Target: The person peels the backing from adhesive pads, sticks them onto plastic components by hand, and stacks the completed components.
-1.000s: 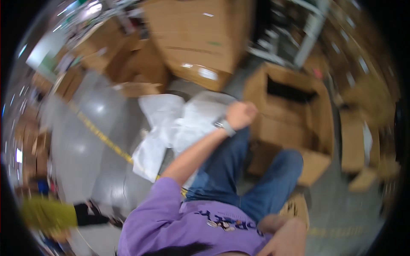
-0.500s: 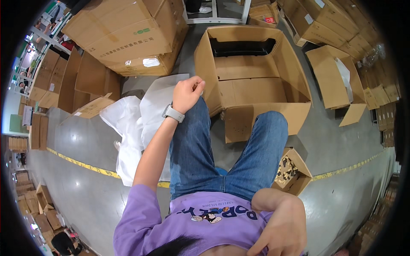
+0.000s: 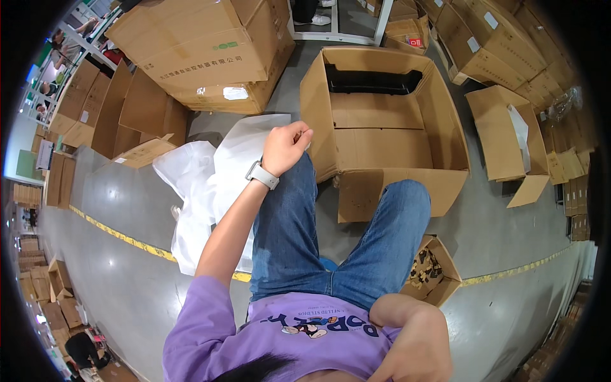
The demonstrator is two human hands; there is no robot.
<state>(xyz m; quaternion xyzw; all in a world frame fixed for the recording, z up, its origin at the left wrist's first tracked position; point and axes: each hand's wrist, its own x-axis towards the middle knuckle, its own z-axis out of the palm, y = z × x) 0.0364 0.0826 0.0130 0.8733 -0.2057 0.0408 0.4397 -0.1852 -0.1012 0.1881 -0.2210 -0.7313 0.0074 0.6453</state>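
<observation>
My left hand (image 3: 286,148), with a pale-strapped watch on the wrist, rests over my left knee near the open cardboard box. Its fingers curl inward; their inner side is hidden, so anything held there does not show. My right hand (image 3: 417,356) is bent back close to my shirt at the lower edge, its fingertips partly cut off. Ahead of my knees stands the large open cardboard box (image 3: 382,146), with a long black molded part (image 3: 372,81) against its far wall. White translucent plastic sheeting (image 3: 245,143) lies beside my left leg.
A small carton (image 3: 442,293) of black and tan pieces sits beside my right thigh. Big closed cartons (image 3: 210,54) stand at far left, with an open carton (image 3: 153,105) nearby. Another open carton (image 3: 503,137) is at right. Yellow tape (image 3: 124,237) crosses the floor.
The view has shifted slightly, so the boxes ahead appear a little lower and further right. Both hands keep nearly the same pose.
</observation>
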